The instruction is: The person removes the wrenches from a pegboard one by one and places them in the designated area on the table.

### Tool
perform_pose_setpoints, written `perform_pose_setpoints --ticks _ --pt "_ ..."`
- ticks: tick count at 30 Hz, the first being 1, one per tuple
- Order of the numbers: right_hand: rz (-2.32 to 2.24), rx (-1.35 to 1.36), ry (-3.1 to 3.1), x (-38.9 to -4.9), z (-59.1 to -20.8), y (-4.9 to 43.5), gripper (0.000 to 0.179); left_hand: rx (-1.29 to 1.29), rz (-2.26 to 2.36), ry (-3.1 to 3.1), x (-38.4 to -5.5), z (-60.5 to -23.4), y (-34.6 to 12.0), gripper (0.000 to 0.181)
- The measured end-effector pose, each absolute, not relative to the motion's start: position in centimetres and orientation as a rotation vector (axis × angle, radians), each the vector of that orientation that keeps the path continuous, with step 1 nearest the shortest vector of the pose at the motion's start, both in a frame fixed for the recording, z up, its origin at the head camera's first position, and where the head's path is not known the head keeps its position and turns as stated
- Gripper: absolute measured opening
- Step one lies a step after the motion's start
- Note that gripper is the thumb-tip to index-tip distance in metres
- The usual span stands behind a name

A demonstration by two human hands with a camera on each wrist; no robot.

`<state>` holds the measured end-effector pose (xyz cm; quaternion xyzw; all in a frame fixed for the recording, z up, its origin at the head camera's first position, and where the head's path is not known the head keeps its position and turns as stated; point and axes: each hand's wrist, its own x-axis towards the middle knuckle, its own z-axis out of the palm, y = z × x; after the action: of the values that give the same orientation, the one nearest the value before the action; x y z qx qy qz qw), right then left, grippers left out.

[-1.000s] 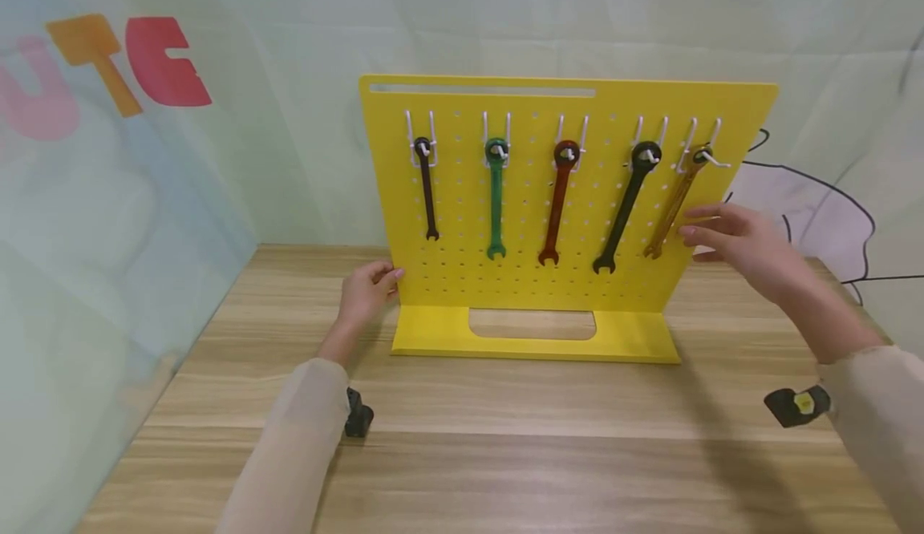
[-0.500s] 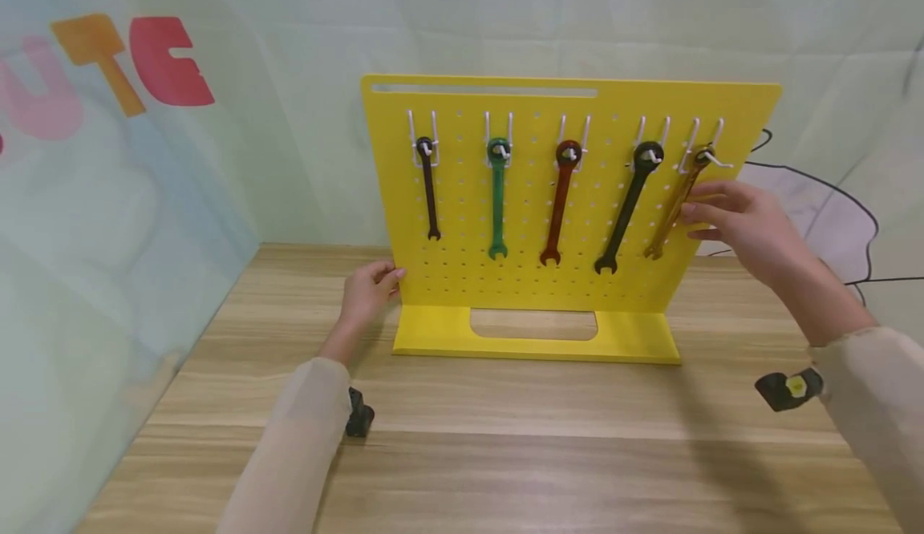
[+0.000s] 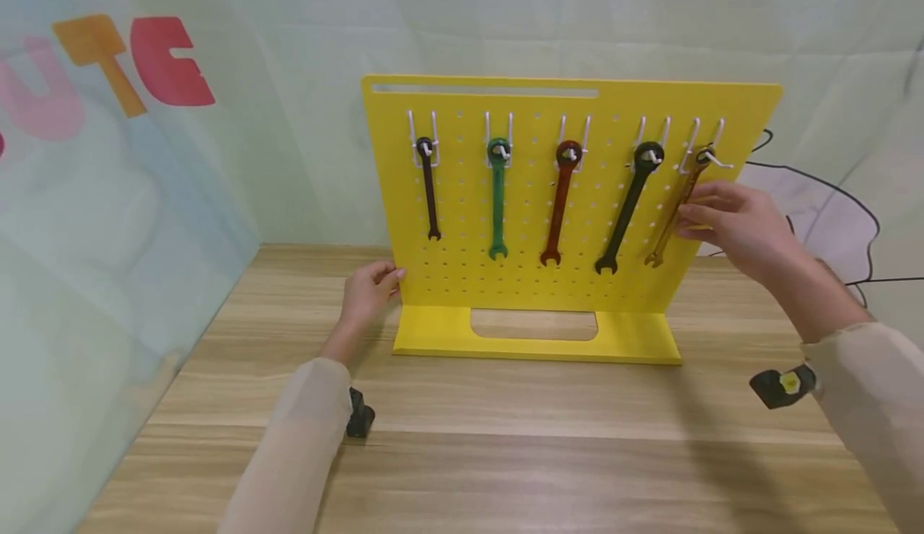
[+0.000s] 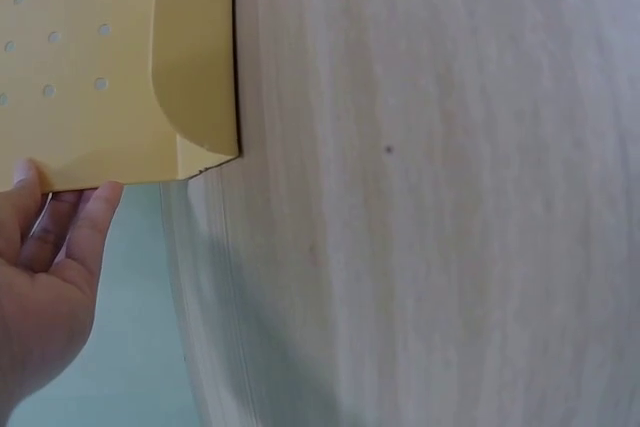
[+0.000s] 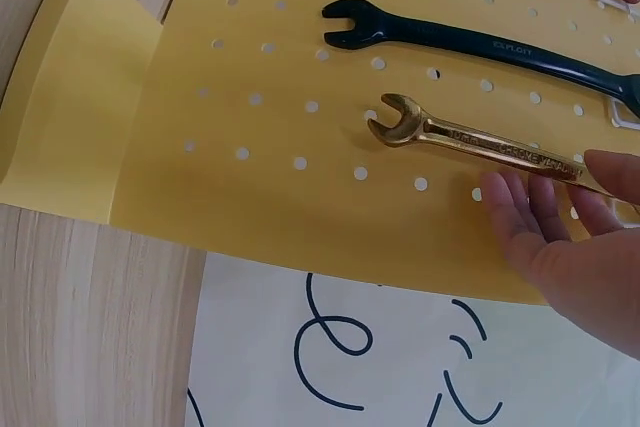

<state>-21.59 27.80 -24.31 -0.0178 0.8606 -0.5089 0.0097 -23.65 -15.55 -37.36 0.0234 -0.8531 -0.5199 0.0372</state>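
A yellow pegboard (image 3: 530, 277) stands upright on the table, with several combination wrenches hung by their ring ends on white hooks. My left hand (image 3: 366, 292) pinches the board's lower left edge; the left wrist view shows the thumb on the front face and the fingers (image 4: 88, 232) at the edge. At the far right, my right hand (image 3: 743, 225) holds the shaft of the gold wrench (image 5: 480, 144) between thumb and fingers. Its ring end is still on the hook (image 3: 711, 157), and its open jaw points down and left. A dark green wrench (image 3: 626, 213) hangs just left of it.
Further left hang a red wrench (image 3: 559, 205), a green wrench (image 3: 498, 205) and a small black wrench (image 3: 430, 193). The board's foot (image 3: 642, 333) lies on the wooden table (image 3: 505, 438). A printed cloth (image 3: 303, 157) hangs close behind.
My right hand has moved left from beside the gold wrench and taken hold of its shaft. The wrench's lower end has shifted slightly. My left hand stays on the board's edge.
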Motion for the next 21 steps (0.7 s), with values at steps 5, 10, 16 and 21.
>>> perform_pose_setpoints --ticks 5,10,16,21 --pt "-1.592 -0.057 2.708 -21.59 -24.43 27.63 0.040 0.083 -1.601 -2.627 -23.69 -37.33 -15.52 0.026" --pt "-1.613 -0.081 2.712 -21.47 -24.40 27.64 0.028 0.071 -1.578 -2.633 -23.70 -37.45 -15.62 0.026" --pt "-1.592 -0.116 2.747 -21.11 -24.31 27.83 0.026 0.074 -1.597 -2.628 -23.75 -37.55 -15.70 0.026" --pt "-1.611 -0.155 2.753 -20.93 -24.31 27.95 0.025 0.076 -1.616 -2.621 -23.78 -37.61 -15.67 0.025"
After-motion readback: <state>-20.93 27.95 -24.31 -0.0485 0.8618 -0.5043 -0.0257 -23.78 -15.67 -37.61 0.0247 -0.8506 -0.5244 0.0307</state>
